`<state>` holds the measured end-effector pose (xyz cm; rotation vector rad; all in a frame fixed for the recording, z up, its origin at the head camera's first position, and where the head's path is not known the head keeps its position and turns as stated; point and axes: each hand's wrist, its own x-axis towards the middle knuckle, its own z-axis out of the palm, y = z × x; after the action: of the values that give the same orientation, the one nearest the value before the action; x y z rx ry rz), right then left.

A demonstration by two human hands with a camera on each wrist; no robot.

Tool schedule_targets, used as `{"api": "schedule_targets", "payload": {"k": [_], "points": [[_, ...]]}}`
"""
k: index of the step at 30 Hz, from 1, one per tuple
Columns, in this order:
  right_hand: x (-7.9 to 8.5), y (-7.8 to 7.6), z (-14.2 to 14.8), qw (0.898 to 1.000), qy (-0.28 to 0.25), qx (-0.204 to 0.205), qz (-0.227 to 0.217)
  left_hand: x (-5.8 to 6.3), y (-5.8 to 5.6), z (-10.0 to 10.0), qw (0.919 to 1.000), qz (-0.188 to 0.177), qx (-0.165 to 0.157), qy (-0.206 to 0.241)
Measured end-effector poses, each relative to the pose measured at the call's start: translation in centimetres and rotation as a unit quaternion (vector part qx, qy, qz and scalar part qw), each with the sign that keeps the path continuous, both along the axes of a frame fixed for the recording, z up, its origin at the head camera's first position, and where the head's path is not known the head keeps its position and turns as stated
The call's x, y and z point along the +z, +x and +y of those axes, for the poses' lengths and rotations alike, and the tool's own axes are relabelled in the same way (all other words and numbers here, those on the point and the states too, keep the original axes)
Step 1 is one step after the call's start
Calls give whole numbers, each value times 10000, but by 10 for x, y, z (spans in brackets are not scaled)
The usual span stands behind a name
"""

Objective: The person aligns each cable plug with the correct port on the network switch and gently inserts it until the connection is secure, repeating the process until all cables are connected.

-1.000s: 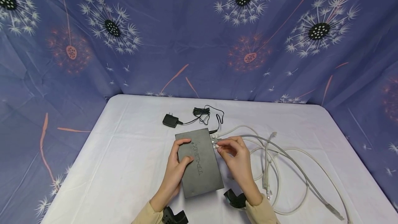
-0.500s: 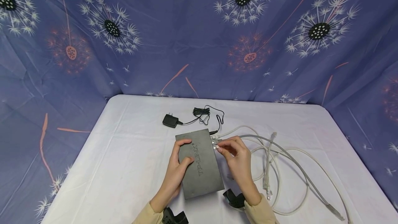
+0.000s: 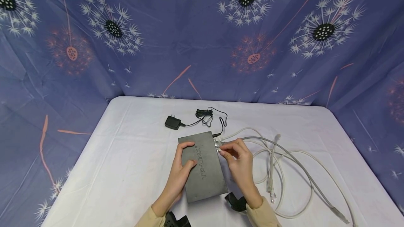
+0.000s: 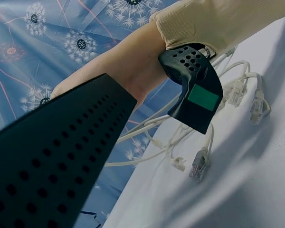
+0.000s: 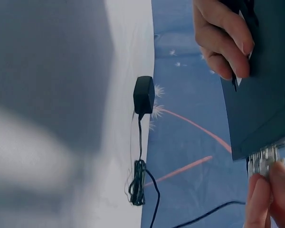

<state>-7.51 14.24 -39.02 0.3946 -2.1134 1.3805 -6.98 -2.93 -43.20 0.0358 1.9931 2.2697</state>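
Note:
A grey network switch [image 3: 205, 185] marked TP-LINK is held tilted over the white table. My left hand [image 3: 177, 174] grips its left side, thumb and index finger on the lettered face; in the right wrist view more of its fingers [image 5: 228, 47] lie against the underside. At the switch's right edge, my right hand [image 3: 241, 164] pinches a network cable plug [image 5: 262, 161] right at the row of ports. Other plugs [image 3: 218, 142] sit in the ports just beyond my fingertips. The switch's perforated side [image 4: 71, 147] fills the left wrist view's lower left.
A black power adapter [image 3: 172, 122] and its bundled cord [image 3: 204, 113] lie behind the switch, the cord running to its far end. Grey and white network cables [image 3: 310, 176] loop across the table's right side, with loose plugs [image 4: 199, 164]. A patterned curtain [image 3: 195, 45] hangs behind.
My right hand and wrist have shifted very slightly left while still pinching at the ports. The switch has sunk a touch toward me in my left hand.

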Motion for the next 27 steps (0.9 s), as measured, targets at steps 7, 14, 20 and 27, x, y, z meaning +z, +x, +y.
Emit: {"api": "schedule_targets", "payload": {"k": [7, 14, 20, 27], "points": [[2, 0, -2, 9999, 98, -75, -42, 1, 1, -1, 10000, 0, -11, -59], [1, -2, 2, 9986, -157, 150, -477, 2, -1, -1, 10000, -15, -4, 50], [0, -1, 6, 9952, -318, 336, -858, 1, -1, 0, 9996, 29, 38, 277], [-6, -2, 11, 9924, -376, 409, -1095, -1, 0, 1, 9990, 41, 73, 447]]}}
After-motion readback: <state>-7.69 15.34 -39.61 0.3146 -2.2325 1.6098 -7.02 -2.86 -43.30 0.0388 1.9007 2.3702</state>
